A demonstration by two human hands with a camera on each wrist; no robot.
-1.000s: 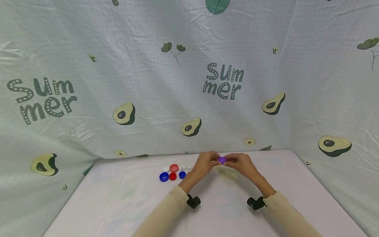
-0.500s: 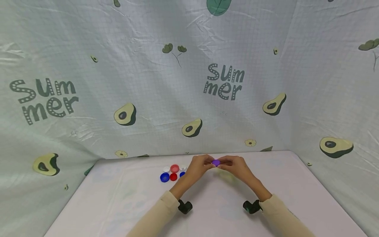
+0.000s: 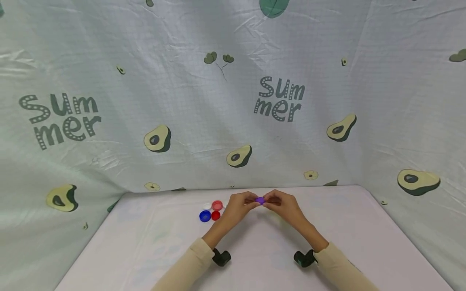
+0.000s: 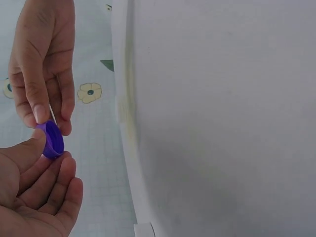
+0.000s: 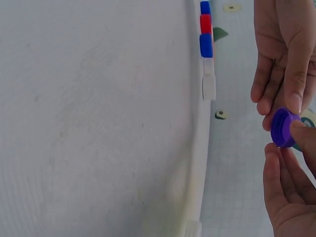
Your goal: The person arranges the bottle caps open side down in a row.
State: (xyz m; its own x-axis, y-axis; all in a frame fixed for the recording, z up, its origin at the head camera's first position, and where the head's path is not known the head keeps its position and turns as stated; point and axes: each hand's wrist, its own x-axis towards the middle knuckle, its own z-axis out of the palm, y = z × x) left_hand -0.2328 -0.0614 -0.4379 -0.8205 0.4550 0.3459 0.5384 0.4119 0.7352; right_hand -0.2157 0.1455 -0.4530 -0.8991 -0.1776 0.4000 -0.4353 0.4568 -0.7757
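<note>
Between my two hands, above the far part of the table, is a small round purple bottle cap [image 3: 260,200]. My left hand [image 3: 236,206] pinches its left side between thumb and fingertips, and my right hand [image 3: 283,204] grips the right side likewise. From the right wrist the purple cap [image 5: 285,128] shows its hollow, ridged inside. The left wrist view has it tilted on edge, with the left thumb [image 4: 29,148] on its rim and the right hand [image 4: 47,64] reaching in from above.
Left of my hands lie a blue cap [image 3: 205,216], a red cap [image 3: 216,215], a pinkish-red cap [image 3: 217,205] and a white cap [image 3: 207,206]. My left hand hides others; the right wrist view shows several. A printed curtain [image 3: 196,161] hangs behind the pale table [image 3: 255,262].
Both hands have moved a little left with the purple cap between them. The left hand and forearm now cover the small blue cap. The view has turned slightly left.
</note>
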